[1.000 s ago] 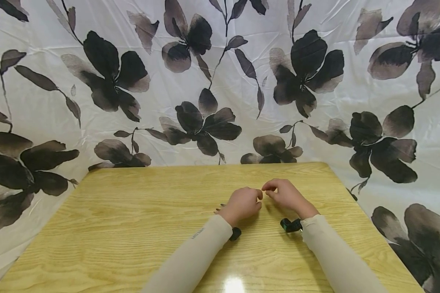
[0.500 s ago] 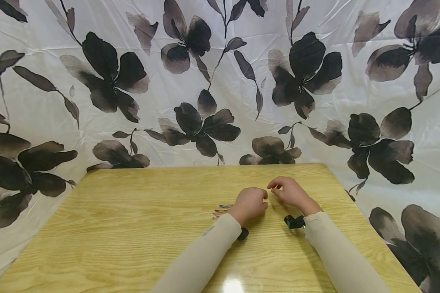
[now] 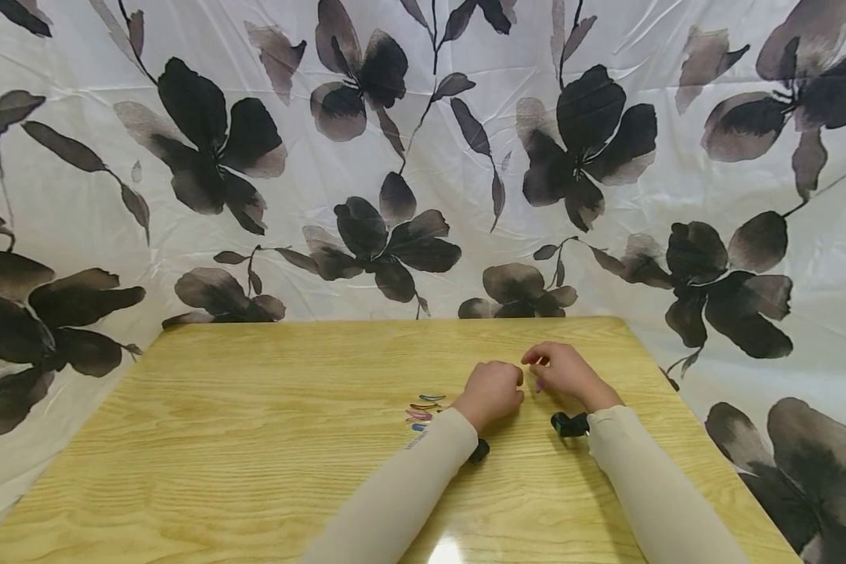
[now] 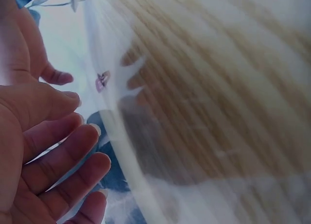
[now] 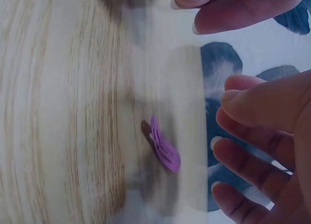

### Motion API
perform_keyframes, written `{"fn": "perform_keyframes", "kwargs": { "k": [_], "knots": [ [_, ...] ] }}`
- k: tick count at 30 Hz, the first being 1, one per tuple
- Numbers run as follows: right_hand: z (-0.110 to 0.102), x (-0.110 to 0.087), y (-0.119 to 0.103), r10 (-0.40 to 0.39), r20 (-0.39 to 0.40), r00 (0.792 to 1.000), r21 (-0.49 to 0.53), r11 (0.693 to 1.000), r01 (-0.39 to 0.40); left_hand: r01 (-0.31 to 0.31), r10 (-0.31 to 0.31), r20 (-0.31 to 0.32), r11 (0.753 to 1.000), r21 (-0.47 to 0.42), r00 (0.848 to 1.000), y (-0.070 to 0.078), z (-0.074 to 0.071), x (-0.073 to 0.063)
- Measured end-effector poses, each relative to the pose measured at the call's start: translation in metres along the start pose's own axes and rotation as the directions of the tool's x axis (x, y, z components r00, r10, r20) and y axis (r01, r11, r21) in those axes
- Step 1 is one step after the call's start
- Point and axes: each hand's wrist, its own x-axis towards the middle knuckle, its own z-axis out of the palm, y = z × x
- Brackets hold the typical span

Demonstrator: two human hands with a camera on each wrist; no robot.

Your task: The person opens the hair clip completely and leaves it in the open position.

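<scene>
In the right wrist view a purple hair clip (image 5: 165, 148) shows over the wood table with its shadow beside it; whether it touches the surface I cannot tell. It sits apart from the fingers of my right hand (image 5: 272, 146), which are loosely bent with nothing visible in them. In the head view the clip (image 3: 539, 385) appears just under that right hand (image 3: 564, 369). My left hand (image 3: 491, 391) is close by on the left, fingertips facing the right hand's. Its fingers (image 4: 73, 161) look relaxed and hold nothing visible in the left wrist view.
Several coloured hair clips (image 3: 423, 413) lie beside my left wrist, partly behind the sleeve (image 3: 423, 462). The wood table (image 3: 254, 423) ends at a white cloth (image 3: 395, 117) with dark flowers. Small dark devices (image 3: 569, 424) sit under both wrists.
Both hands have drifted to the right. The purple clip has come into view below the right hand. More of the clips beside the left wrist are now uncovered.
</scene>
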Motion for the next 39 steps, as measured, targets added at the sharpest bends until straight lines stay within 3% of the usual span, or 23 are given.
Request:
{"fn": "perform_keyframes", "kwargs": {
  "k": [8, 20, 26, 39],
  "knots": [
    [-0.002, 0.002, 0.007, 0.018, 0.016, 1.0, -0.02, 1.0, -0.017, 0.004, -0.004, 0.011, 1.0, -0.005, 1.0, 0.003, 0.005, 0.01],
    [-0.004, 0.002, 0.012, 0.042, 0.024, 0.999, -0.069, 0.997, -0.04, -0.011, 0.013, 0.018, 0.996, -0.093, 1.0, 0.012, 0.007, 0.02],
    [-0.003, 0.003, 0.013, 0.048, 0.027, 0.998, -0.081, 0.996, -0.046, 0.009, -0.009, 0.0, 0.997, -0.071, 1.0, 0.017, 0.011, 0.023],
    [0.002, 0.005, 0.019, 0.051, 0.038, 0.998, -0.103, 0.994, -0.047, 0.015, -0.022, -0.053, 0.993, -0.115, 0.998, 0.023, 0.017, 0.028]
  ]
}}
